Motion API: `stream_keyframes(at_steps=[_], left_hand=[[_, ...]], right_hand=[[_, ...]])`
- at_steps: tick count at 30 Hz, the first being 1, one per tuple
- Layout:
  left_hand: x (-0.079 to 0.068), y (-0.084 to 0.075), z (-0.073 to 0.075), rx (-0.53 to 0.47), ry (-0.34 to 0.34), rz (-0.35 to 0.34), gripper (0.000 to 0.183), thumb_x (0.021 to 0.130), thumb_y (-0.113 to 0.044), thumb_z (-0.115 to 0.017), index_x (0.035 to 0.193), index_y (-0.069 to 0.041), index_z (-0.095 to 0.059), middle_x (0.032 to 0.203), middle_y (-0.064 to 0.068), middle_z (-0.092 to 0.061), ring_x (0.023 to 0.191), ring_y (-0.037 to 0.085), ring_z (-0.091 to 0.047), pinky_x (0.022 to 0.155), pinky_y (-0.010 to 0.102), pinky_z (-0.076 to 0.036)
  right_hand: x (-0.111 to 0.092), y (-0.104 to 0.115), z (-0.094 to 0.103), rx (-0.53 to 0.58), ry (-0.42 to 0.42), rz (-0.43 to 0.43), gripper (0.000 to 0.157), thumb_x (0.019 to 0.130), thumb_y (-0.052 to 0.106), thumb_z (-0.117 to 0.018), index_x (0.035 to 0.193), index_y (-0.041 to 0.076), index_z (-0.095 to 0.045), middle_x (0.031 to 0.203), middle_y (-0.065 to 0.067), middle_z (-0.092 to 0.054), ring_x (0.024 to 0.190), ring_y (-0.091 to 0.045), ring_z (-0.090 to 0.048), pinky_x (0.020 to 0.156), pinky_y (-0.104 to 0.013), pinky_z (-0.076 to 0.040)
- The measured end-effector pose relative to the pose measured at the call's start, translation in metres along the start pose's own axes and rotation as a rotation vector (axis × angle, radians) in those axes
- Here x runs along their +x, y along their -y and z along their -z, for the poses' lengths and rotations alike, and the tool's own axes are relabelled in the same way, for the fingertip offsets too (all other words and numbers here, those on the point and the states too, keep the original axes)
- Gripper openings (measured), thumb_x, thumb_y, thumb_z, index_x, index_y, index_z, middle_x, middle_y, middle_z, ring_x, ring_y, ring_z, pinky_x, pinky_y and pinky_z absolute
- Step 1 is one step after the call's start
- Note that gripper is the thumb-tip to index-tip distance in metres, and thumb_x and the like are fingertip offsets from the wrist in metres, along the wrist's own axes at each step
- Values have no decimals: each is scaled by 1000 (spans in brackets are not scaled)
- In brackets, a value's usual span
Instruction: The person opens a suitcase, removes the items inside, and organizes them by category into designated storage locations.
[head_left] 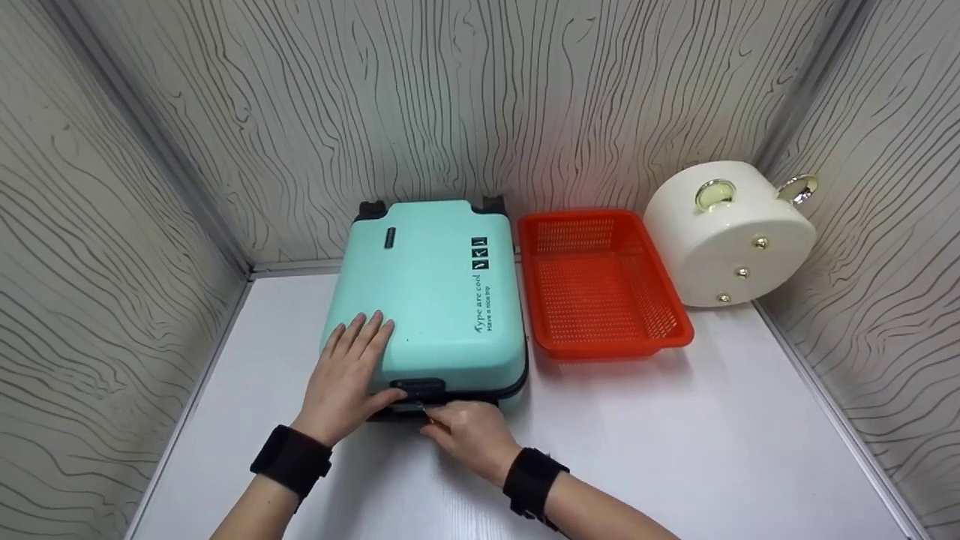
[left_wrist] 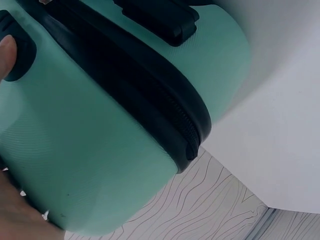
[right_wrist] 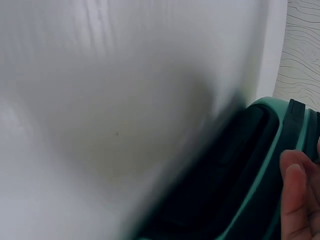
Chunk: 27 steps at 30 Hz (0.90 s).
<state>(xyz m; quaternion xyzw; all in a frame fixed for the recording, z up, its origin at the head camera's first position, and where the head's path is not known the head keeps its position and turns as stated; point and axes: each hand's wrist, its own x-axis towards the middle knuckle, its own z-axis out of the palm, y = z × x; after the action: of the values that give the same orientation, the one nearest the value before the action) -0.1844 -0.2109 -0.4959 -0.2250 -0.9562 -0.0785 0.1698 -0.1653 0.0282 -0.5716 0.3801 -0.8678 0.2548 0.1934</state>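
A mint-green hard-shell suitcase (head_left: 427,292) lies flat on the white table, its handle side facing me. My left hand (head_left: 346,375) rests on its lid with the fingers straight and spread, the thumb against the black carry handle (head_left: 421,387). Just below that handle, my right hand (head_left: 476,435) pinches a small metallic zipper pull, mostly hidden by the fingers, at the front seam. In the left wrist view, the black zipper band (left_wrist: 150,95) runs around the suitcase corner. Curled fingers (right_wrist: 295,195) of the right hand show beside the dark seam in the right wrist view.
A red perforated plastic basket (head_left: 540,345) stands right of the suitcase, close alongside it. Farther right, a round white case (head_left: 705,247) with gold handles and studs leans by the corner. Wood-patterned panels (head_left: 450,97) enclose the table at the back and sides.
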Motion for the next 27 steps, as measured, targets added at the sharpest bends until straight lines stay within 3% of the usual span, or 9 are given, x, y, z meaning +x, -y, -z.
stream_keyframes(at_steps=[3, 8, 11, 13, 15, 18, 20, 24, 27], left_hand=[[-1, -1, -1, -1, -4, -2, 109, 78, -51, -87, 161, -8, -32, 165, 13, -31, 153, 33, -23, 123, 50, -14], [-2, 0, 1, 5, -8, 2, 110, 77, -52, -88, 161, -8, -32, 164, 13, -32, 152, 34, -24, 123, 50, -14], [-1, 1, 2, 5, -1, -1, 110, 77, -52, -87, 161, -8, -32, 165, 13, -31, 153, 34, -23, 123, 50, -13], [0, 1, 2, 4, 7, 0, 110, 78, -53, -86, 161, -8, -31, 165, 13, -30, 153, 33, -22, 124, 49, -12], [1, 2, 2, 7, 14, 4, 111, 79, -54, -85, 162, -8, -29, 166, 13, -28, 154, 32, -21, 124, 49, -11], [-1, 1, -1, 9, 0, 9, 112, 79, -54, -86, 163, -9, -27, 166, 13, -27, 154, 32, -20, 124, 48, -10], [-4, -2, -6, 6, -36, 8, 111, 79, -51, -86, 163, -9, -27, 167, 13, -26, 154, 32, -19, 124, 48, -9], [-18, -14, -23, -44, -222, 5, 99, 80, -37, -89, 158, -7, -37, 163, 17, -32, 151, 36, -25, 123, 50, -13], [-35, -27, -37, -74, -405, -19, 67, 81, -27, -84, 138, -5, -57, 142, 16, -52, 132, 35, -47, 114, 45, -33]], right_hand=[[-6, -3, 17, -18, -85, 97, 26, 93, 32, -77, 112, 14, -79, 91, 5, -76, 75, -5, -69, 67, -19, -55], [-2, -17, 60, -52, -311, 328, 29, 90, 21, -80, 116, 9, -77, 98, 2, -75, 83, -10, -69, 75, -22, -56], [9, -33, 82, -99, -356, 340, 48, 82, 19, -86, 126, 6, -72, 116, -5, -72, 104, -21, -68, 91, -34, -55], [16, -44, 91, -142, -290, 278, 66, 80, 27, -88, 138, 6, -64, 134, -10, -65, 124, -28, -60, 104, -44, -47], [21, -54, 93, -194, -165, 202, 83, 81, 39, -87, 150, 7, -52, 151, -13, -52, 140, -33, -45, 115, -49, -36], [26, -63, 91, -258, 24, 126, 99, 84, 55, -80, 160, 9, -35, 164, -14, -33, 151, -34, -27, 122, -50, -21], [28, -66, 87, -284, 78, 109, 100, 86, 56, -78, 161, 10, -32, 165, -13, -30, 153, -33, -24, 123, -49, -19], [28, -67, 81, -301, 63, 100, 96, 86, 49, -81, 160, 11, -34, 164, -11, -33, 152, -32, -26, 123, -48, -19], [28, -66, 79, -293, 50, 110, 95, 86, 47, -82, 160, 10, -35, 164, -11, -33, 152, -33, -26, 123, -49, -19]])
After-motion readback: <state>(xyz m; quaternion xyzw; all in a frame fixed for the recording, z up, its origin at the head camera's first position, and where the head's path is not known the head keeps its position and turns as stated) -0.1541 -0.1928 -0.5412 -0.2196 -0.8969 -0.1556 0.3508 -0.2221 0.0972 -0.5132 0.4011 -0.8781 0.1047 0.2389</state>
